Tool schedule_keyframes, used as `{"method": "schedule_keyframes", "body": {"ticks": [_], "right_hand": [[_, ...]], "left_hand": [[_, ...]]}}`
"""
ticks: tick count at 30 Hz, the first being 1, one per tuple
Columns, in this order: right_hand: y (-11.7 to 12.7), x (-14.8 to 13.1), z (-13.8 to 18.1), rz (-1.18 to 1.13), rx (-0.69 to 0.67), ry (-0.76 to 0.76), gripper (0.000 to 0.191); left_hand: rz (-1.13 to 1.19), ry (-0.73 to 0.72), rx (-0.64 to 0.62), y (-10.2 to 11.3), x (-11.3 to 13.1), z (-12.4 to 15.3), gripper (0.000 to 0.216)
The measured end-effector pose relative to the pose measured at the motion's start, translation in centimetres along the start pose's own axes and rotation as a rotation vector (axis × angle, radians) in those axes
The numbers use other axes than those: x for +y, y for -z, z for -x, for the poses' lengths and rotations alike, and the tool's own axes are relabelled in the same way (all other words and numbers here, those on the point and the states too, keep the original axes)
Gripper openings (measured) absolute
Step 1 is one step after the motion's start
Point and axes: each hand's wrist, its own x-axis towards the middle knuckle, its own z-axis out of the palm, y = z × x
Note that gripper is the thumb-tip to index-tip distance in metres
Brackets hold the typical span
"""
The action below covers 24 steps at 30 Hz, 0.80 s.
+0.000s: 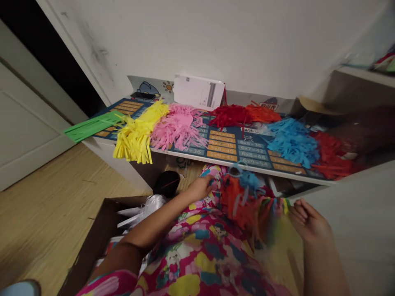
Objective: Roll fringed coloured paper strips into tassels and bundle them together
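Observation:
My right hand (313, 218), fingers closed, pinches the end of a multicoloured tassel garland (274, 203) whose yellow and green strips hang blurred below. The garland's orange tassels (236, 195) and blue tassels (248, 181) lie across my lap on the patterned clothing (197, 246). My left hand (200, 188) rests over the lap to the left of these tassels, its fingers curled together; what they hold, if anything, is hidden. On the shelf in front lie yellow tassels (138, 133), pink tassels (179, 127), red tassels (231, 116) and blue tassels (293, 142).
A green strip bundle (92, 126) overhangs the shelf's left end. Against the wall leans a white box (199, 91), with a dark phone (143, 96) to its left. On the floor at my left stands a brown carton (89, 242) holding white shiny strips (149, 209).

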Motion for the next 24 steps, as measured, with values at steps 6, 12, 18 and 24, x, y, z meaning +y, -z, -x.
{"method": "schedule_keyframes", "body": {"ticks": [6, 12, 18, 24], "right_hand": [[-3.0, -1.3, 2.1, 0.202, 0.051, 0.17, 0.036], [-5.3, -0.4, 2.0, 0.571, 0.142, 0.229, 0.038], [-6.3, 1.6, 2.2, 0.685, 0.113, 0.173, 0.038], [-6.6, 1.4, 2.9, 0.576, 0.112, 0.192, 0.041]], "left_hand": [[0.397, -0.11, 0.003, 3.1, 1.6, 2.2, 0.043], [0.107, 0.006, 0.109, 4.9, 1.5, 2.6, 0.031], [0.142, -0.021, 0.041, 3.2, 0.4, 3.3, 0.016], [0.303, -0.036, 0.31, 6.2, -1.3, 3.4, 0.051]]}}
